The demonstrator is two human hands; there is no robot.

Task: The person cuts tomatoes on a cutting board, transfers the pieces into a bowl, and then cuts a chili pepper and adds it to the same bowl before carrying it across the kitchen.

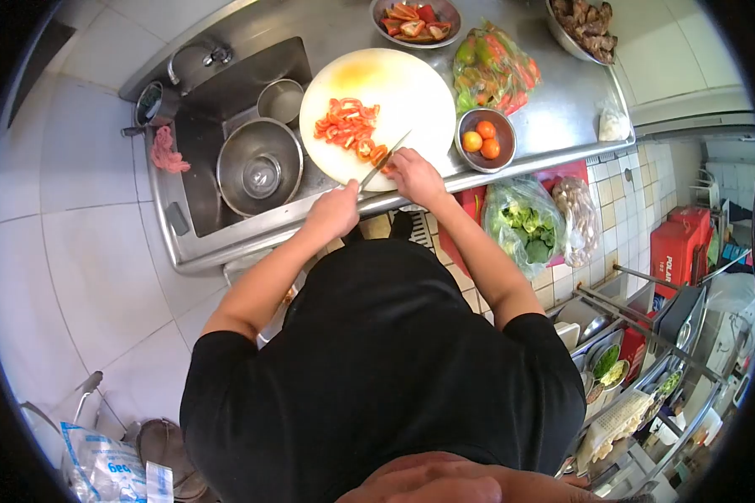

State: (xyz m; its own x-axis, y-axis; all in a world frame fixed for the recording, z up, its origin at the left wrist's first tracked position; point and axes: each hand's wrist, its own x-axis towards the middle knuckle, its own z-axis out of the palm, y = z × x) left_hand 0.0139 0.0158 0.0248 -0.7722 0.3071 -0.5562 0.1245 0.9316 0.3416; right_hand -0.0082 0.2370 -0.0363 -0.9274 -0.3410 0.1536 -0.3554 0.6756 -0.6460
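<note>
My left hand [334, 212] is closed round the handle of a knife [387, 158], whose blade slants up and right over the round white cutting board [432, 109]. At the board's near edge my right hand [417, 177] has its fingers bent together on a red tomato piece [386, 168], mostly hidden beneath them, close beside the blade. A pile of cut red tomato pieces [344, 123] lies on the board left of the knife. Just right of the board stands a metal bowl [507, 155] with several whole tomatoes [487, 138].
A sink [197, 126] with a large metal bowl [235, 180] lies left. Behind the board are a bowl of cut red pieces [413, 28] and a bag of peppers [495, 67]. Below the counter's front edge sits a bag of green vegetables [524, 225]. Racks [646, 310] stand at right.
</note>
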